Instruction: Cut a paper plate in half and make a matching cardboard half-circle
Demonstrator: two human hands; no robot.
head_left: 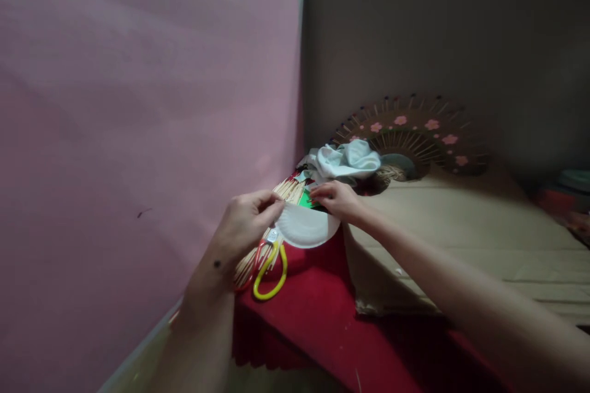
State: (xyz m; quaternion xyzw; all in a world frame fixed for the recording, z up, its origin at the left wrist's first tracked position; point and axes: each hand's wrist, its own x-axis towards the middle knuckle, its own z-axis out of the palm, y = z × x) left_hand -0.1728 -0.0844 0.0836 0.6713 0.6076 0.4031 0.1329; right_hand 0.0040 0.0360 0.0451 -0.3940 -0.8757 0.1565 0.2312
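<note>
Forearms flank a crosswise white semicircle, curve nearest, left hand pinching it, right hand opposite, grip unclear.

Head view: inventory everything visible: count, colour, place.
Wall: 1, pink, left
Mark: 1, dark, on wall
Panel: 1, dark, back
Cover: 1, red, bottom centre
Cardboard: 1, brown, right
Half-round plate: 1, white, centre
Flat piece: 1, green, behind plate
Sticks: many, pale, beside wall
Scissors: 1, yellow-and-red handles, on sticks
Crumpled cloth: 1, pale, beyond plate
Flowered fan: 1, brown-pink, before panel
Bundle: 1, tan, below fan
Blurred items: uncountable, reddish-grey, far right
Left hand: 1, bare, pinching plate
Right hand: 1, bare, at flat piece
</note>
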